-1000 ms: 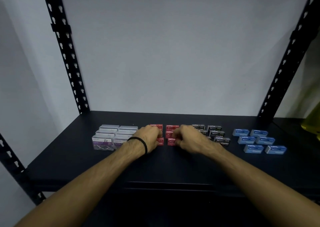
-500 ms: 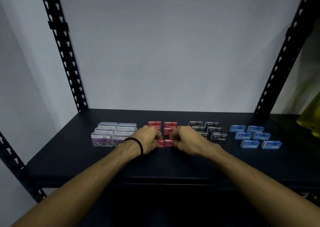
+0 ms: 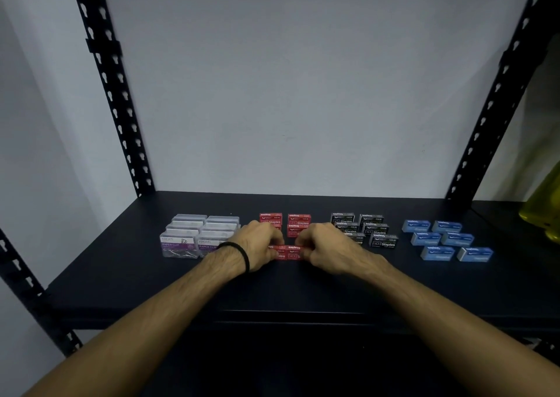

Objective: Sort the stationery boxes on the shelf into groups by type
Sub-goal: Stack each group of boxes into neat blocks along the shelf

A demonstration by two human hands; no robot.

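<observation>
Head view is showing two red boxes [image 3: 286, 251] lying side by side, touching, at the shelf's [image 3: 121, 275] middle front. Left hand [image 3: 260, 246] is pinching the left one, right hand [image 3: 327, 249] the right one. Clear boxes [image 3: 201, 233] are sitting left, black boxes [image 3: 368, 230] and blue boxes [image 3: 445, 240] right.

Both hands, left [image 3: 263, 245] and right [image 3: 328, 246], forward (fingers curled); forearms converging

dim light, soft focus, wide-angle bend at edges, dark foregrnd
</observation>
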